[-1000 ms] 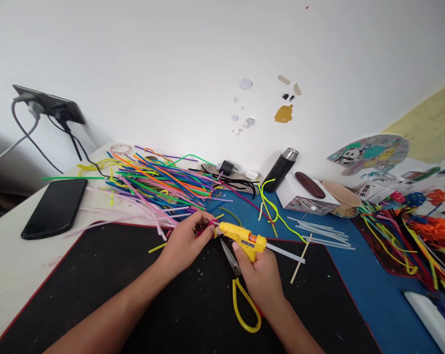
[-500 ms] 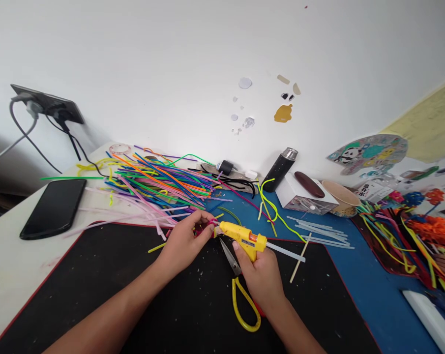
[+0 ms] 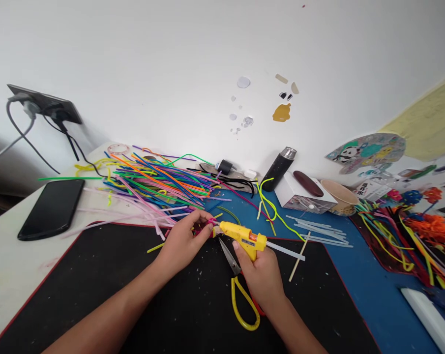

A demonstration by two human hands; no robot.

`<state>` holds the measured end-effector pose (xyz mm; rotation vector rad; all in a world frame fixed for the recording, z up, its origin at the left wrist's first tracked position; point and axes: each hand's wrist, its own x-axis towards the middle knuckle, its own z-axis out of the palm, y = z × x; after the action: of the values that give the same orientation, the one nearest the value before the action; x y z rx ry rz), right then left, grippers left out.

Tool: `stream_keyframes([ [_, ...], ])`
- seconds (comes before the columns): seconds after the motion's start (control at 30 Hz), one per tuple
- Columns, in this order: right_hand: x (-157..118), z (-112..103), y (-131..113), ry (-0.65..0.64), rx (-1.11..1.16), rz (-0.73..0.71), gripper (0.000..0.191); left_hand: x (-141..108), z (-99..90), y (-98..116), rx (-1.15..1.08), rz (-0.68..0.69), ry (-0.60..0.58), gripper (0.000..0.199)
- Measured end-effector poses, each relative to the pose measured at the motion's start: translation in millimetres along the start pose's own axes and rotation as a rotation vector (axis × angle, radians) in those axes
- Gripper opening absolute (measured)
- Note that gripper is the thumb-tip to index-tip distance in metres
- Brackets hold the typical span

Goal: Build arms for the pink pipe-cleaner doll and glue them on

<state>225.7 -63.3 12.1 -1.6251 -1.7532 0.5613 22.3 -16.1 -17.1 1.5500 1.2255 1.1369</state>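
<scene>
My left hand [image 3: 183, 241] pinches a small magenta piece [image 3: 199, 231], mostly hidden by the fingers. My right hand [image 3: 262, 275] is wrapped round the handle of a yellow glue gun [image 3: 240, 232]. The gun's nozzle points left and meets the magenta piece at my left fingertips. A clear glue stick [image 3: 284, 250] sticks out of the back of the gun. Scissors [image 3: 246, 305] with yellow and red handles lie on the black mat [image 3: 178, 305], partly under my right hand.
Coloured pipe cleaners [image 3: 163, 179] are heaped behind my left hand. A phone [image 3: 51, 209] lies at the left. Farther back stand a black flask [image 3: 280, 169] and a white box [image 3: 303, 194]. Loose glue sticks [image 3: 320, 231] and a thin wooden stick [image 3: 299, 256] are at the right.
The view has shifted very slightly. Both hands and the glue gun keep nearly the same positions and grips.
</scene>
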Motion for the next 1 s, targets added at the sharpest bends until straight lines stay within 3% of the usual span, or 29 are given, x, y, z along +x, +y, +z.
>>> stream_keyframes([
  [1.0,2.4,-2.6,-1.5,0.008,0.018,0.007,0.044,-0.6,-0.9,2.8,-0.01,0.002,0.014,0.015],
])
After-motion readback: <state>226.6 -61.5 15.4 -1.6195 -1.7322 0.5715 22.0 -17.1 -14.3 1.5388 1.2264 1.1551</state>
